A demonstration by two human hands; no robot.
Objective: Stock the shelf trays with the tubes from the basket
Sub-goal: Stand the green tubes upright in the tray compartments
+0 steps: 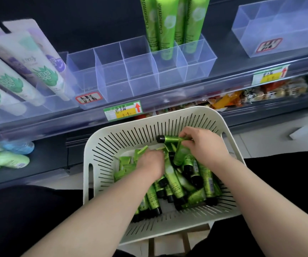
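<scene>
Fingers (185,134), right hand (205,147): pinching a tube (170,139); left hand (150,164) fingers hidden.
Basket (101,145) heaped; shelf tray (140,75) mostly empty, so early going.

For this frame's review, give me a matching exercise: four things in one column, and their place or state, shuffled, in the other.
Column A
1. right hand
2. left hand
3. tall green tubes
4. price label

Column B
a. stand in the clear tray
b. sticks to the shelf edge, showing a red arrow
c. pinches a small green tube with a black cap
d. reaches down into the pile of tubes in the basket

Pairs: 1-c, 2-d, 3-a, 4-b
</scene>
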